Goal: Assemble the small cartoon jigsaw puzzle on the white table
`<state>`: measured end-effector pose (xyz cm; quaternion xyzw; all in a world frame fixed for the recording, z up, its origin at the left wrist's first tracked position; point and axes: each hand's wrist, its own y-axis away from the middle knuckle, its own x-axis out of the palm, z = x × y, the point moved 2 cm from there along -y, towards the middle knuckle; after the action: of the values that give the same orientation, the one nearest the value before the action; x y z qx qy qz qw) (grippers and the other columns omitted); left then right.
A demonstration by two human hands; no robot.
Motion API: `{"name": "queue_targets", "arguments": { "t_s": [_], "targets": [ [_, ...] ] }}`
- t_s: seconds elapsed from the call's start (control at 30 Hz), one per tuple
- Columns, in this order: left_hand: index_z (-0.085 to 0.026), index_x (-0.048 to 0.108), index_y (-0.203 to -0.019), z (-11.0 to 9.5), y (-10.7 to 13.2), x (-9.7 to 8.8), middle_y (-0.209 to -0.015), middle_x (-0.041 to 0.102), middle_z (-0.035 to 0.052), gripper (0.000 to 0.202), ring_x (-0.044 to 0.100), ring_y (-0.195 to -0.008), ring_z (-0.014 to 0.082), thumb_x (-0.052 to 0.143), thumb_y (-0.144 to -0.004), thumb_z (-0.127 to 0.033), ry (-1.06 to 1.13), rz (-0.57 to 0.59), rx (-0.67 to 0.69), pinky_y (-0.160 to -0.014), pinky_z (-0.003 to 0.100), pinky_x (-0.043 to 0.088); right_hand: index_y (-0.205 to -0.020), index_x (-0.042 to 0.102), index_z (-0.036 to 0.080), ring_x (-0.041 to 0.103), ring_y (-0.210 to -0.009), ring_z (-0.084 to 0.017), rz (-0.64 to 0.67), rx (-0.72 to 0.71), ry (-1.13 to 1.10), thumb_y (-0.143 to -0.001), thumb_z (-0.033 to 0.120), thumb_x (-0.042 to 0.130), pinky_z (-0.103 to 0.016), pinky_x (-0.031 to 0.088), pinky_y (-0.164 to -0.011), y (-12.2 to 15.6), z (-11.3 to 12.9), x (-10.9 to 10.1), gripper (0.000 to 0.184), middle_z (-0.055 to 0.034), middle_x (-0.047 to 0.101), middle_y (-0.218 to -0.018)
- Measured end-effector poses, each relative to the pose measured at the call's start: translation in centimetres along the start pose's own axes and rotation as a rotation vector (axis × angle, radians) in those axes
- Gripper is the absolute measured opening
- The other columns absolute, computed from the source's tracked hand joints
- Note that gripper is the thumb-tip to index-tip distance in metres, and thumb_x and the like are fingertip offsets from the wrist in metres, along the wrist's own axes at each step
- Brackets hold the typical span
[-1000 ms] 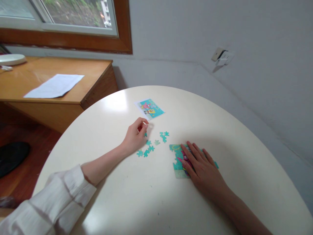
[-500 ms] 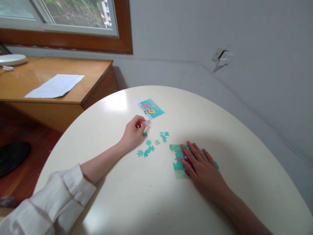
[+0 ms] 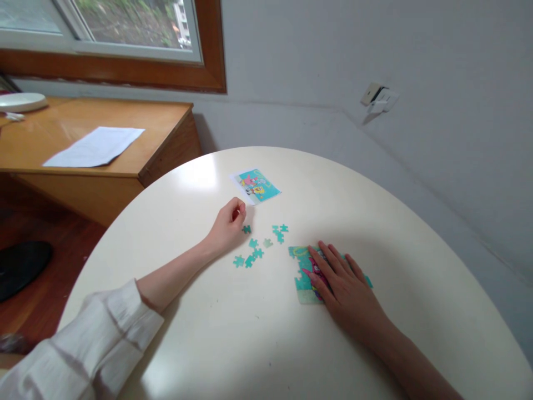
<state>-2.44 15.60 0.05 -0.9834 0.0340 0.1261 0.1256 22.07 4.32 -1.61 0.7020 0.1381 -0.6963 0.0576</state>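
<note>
My left hand [image 3: 228,224] is closed just above the table, thumb and fingers curled together. Whatever may be between the fingertips is hidden. Close beside it lies a teal puzzle piece [image 3: 247,229]. Several more loose pieces, among them a pale green one [image 3: 267,243], are scattered to its right and nearer to me. On the right, my right hand [image 3: 339,278] rests flat, fingers stretched, over a partly joined jigsaw puzzle [image 3: 305,295]. The puzzle has a teal background and a pink figure; its left edge is notched and its right part is mostly covered.
A printed picture card [image 3: 259,186] with cartoon figures lies beyond my left hand on the round white table [image 3: 233,344]. To the left stands a wooden desk [image 3: 166,119] bearing white paper [image 3: 95,146]. A wall socket with a plug [image 3: 380,99] is at the back right.
My left hand's fingers have curled in more tightly and turned slightly. My right hand, the puzzle and the loose pieces stay in place.
</note>
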Motion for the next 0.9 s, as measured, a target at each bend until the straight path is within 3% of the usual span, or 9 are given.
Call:
{"name": "queue_targets", "arguments": {
  "t_s": [0.33,0.6,0.73,0.9],
  "targets": [
    [-0.017,0.042,-0.063,-0.44,0.34,0.56,-0.056,0.044,-0.0048,0.012,0.039,-0.052,0.0073,0.054,-0.061,-0.016,-0.008,0.082,-0.05,-0.051,0.02,0.032,-0.135,0.036,0.024,0.03,-0.13,-0.02,0.004,0.007,0.002,-0.091,0.043,0.024,-0.044,0.026,-0.105,0.02,0.09,-0.02,0.049,-0.0054,0.036,-0.141],
    [-0.019,0.026,-0.053,-0.92,0.67,0.63,-0.049,0.037,-0.007,0.024,0.032,-0.047,0.0053,0.05,-0.054,-0.015,0.015,0.107,-0.077,-0.046,0.019,0.025,-0.134,0.037,0.023,0.03,-0.13,-0.021,0.004,0.002,0.007,-0.091,0.042,0.023,-0.045,0.027,-0.104,0.01,0.04,0.0,0.05,-0.0063,0.034,-0.142],
    [-0.019,0.024,-0.052,-0.7,0.74,0.66,-0.047,0.032,-0.0078,0.026,0.031,-0.045,0.0046,0.05,-0.055,-0.015,0.008,0.123,-0.071,-0.045,0.018,0.022,-0.135,0.037,0.024,0.03,-0.13,-0.021,0.005,0.013,0.009,-0.091,0.042,0.024,-0.044,0.027,-0.105,0.0,0.05,-0.01,0.049,-0.0056,0.034,-0.142],
    [-0.019,0.028,-0.052,-0.45,0.68,0.72,-0.048,0.036,-0.0068,0.026,0.035,-0.047,0.0054,0.053,-0.058,-0.017,0.011,0.127,-0.06,-0.046,0.019,0.026,-0.135,0.035,0.025,0.031,-0.13,-0.021,0.006,0.003,0.002,-0.091,0.042,0.024,-0.044,0.026,-0.105,-0.02,-0.03,0.09,0.049,-0.0055,0.034,-0.142]
  ]
}}
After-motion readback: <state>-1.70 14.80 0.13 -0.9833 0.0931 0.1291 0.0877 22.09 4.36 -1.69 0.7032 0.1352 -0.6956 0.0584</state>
